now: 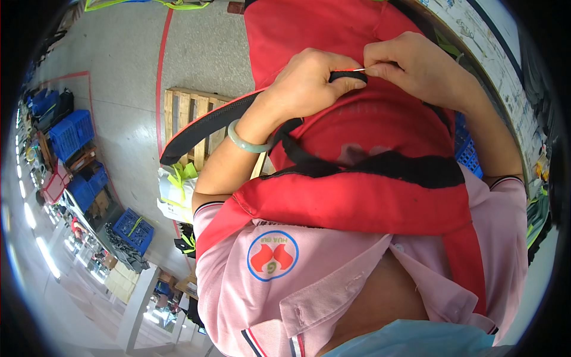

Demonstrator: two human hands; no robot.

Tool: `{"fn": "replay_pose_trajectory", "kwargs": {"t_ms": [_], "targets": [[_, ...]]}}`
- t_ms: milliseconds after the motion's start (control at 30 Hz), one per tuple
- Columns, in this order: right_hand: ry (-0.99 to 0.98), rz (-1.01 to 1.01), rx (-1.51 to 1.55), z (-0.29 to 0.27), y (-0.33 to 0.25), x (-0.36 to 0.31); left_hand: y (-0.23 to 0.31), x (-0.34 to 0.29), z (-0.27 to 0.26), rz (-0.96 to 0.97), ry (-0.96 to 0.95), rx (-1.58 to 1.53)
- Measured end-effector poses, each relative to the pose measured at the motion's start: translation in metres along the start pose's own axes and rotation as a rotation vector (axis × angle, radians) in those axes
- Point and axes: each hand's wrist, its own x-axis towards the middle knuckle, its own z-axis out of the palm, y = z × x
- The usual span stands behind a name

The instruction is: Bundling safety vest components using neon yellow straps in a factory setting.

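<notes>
One black band (205,126) with a red edge is in hand: its upper end sits inside the left grip (309,83), squeezed between thumb and fingers, and the rest runs past the wrist toward eight o'clock. The right grip (416,68), at three o'clock from the left, is closed, finger and thumb pinching one slim shiny piece (360,70) at the band's upper end, too small to identify. One pale green bracelet (245,141) rings the left wrist. Both hands are in front of one red apron (357,202). Behind the band is one wooden pallet (178,107); at six o'clock from the band's lower end sits one white bag (172,199). Farther out, toward eight o'clock, are at least three blue crates (134,232). One marked tabletop (502,74) curves past at three o'clock from the right grip.
</notes>
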Motion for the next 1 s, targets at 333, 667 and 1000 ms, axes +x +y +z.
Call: {"fn": "replay_pose_trajectory", "kwargs": {"t_ms": [333, 667, 1000], "targets": [[-0.017, 0.309, 0.637, 0.037, 0.022, 0.0, -0.014, 0.003, 0.005, -0.048, 0.041, -0.284], [0.147, 0.411, 0.602, 0.025, 0.022, -0.008, -0.022, 0.005, -0.003, -0.125, -0.052, -0.386], [0.081, 0.247, 0.524, 0.033, 0.025, -0.013, -0.02, 0.003, -0.003, -0.147, -0.059, -0.428]]}}
